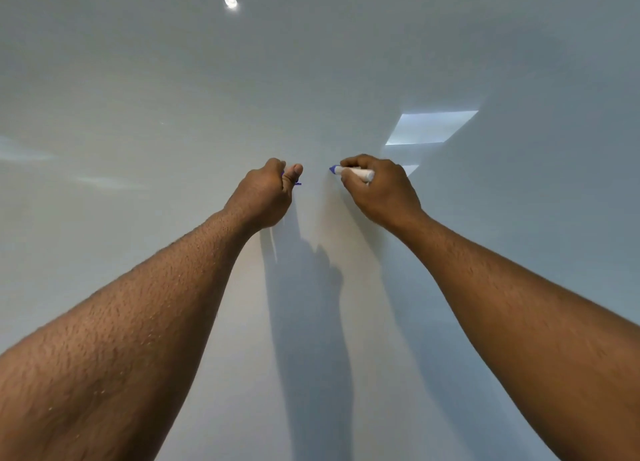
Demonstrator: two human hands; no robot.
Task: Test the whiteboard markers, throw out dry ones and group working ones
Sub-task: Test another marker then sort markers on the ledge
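While both bare forearms reach up from the near edge of the view, the action is at the far end, right against the whiteboard (173,79). The left hand (266,192) is balled up, fingers curled in with the thumb on top, and a sliver of blue peeks out between them, likely the marker's cap, though too little shows to be sure. A short blue mark (298,184) sits on the board just beside that thumb.

Over on the right, the right hand (375,190) pinches a white-barrelled blue marker (353,173). The fingers are clamped around the barrel, the blue tip pointing left and sitting at or just off the surface; contact is hard to call.

What could go wrong? A light or glancing touch could leave a faint stroke and get a good marker judged dry. The left fist is close to the fresh ink too, so a brush of the hand could smear it and muddy the verdict. And a loose hold on whatever that fist carries could drop it out of sight below.

Further up, only ceiling-light reflections (431,128) on the glossy board.
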